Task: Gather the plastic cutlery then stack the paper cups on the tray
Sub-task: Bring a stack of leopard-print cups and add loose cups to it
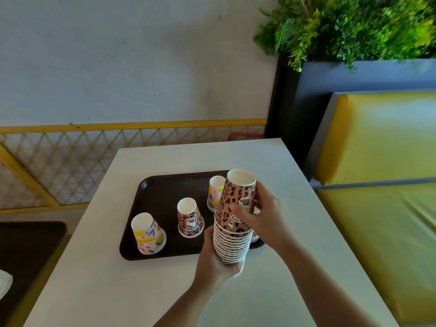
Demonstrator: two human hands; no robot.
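Both hands (left [213,260] low, right [262,214] high) around cup stack [232,237]

1. Stack of leopard-print cups [232,232], upside down, held above the dark tray's [160,192] near right corner.
2. Leopard cup [190,218] upside down at tray centre.
3. Floral cup [148,233] upside down, near left.
4. Second floral cup [215,192], far right, partly hidden behind the stack.

Three cups [190,218] stand inverted on tray [153,192].
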